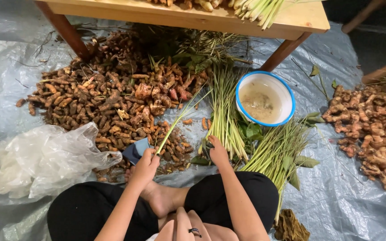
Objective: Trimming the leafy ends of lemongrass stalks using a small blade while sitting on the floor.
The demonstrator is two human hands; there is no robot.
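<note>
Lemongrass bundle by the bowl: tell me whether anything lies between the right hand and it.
Nothing visible does. The right hand already rests on the lower ends of the lemongrass bundle, left of the blue-rimmed bowl.

There is a single view, from a camera worn on the person's head. It looks steeply down and a little forward over the person's own crossed legs, close enough that the forearms fill the bottom middle. The plastic sheet (345,187) on the floor spreads across the whole frame. At the top edge the underside and front rim of the wooden bench (188,18) cut in, seen from just above.
</note>
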